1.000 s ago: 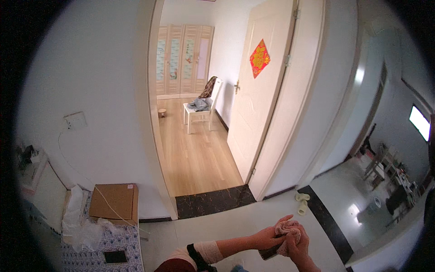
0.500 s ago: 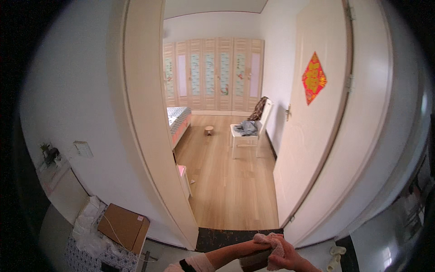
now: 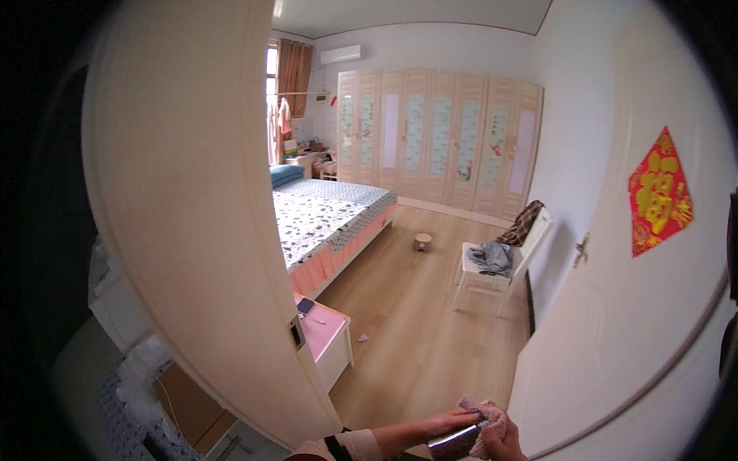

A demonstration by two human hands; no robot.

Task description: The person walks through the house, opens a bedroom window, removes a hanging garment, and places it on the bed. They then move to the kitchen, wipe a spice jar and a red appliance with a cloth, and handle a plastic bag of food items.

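At the bottom of the head view, my left hand [image 3: 459, 422] reaches in from the left, a black band on its wrist. It closes along the far side of a dark, shiny object [image 3: 453, 444], whose kind I cannot make out. My right hand [image 3: 505, 443] grips a pink cloth [image 3: 492, 427] and presses it against the object's right end. The cloth hides part of the left fingers.
A door frame [image 3: 184, 192] rises close on my left; an open door [image 3: 607, 307] is on the right. Beyond are a pink-topped bedside cabinet [image 3: 327, 335], a bed [image 3: 330, 215], a round stool [image 3: 423, 241], a white chair [image 3: 492, 265] with clothes, and wardrobes [image 3: 438, 138].
I have moved forward into the doorway, and the view has swung left. More of the bed, the window and the bedside cabinet shows. Both hands stay together on the cloth and the dark object.
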